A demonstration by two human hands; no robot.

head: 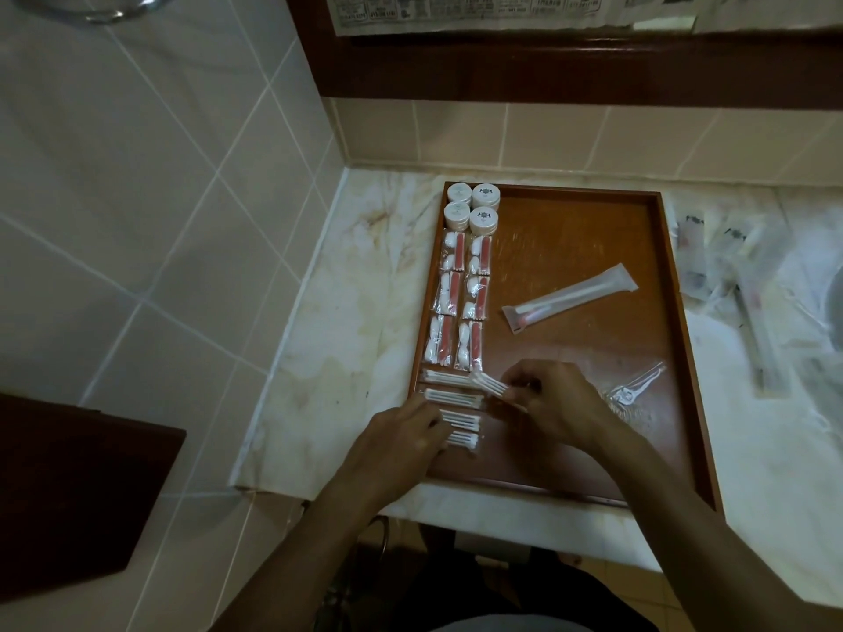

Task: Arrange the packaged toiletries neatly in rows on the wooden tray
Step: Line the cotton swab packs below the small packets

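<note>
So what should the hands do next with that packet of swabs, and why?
Probably lay the swab packet pinched by the right hand flat in the gap on the tray, level with the top packets of the stack the left hand touches. The swabs there lie crosswise in a column, and this one is tilted.

No legible text; newspaper [456, 11] print and round lids [484, 196] emblems too blurred.

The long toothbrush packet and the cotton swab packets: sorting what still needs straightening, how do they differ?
The toothbrush packet lies alone and slanted mid-tray; the cotton swab packets are stacked crosswise in a column at the left edge. It is far longer. No hand touches it; both hands handle swabs. Both are clear-wrapped, on the wooden tray.
</note>
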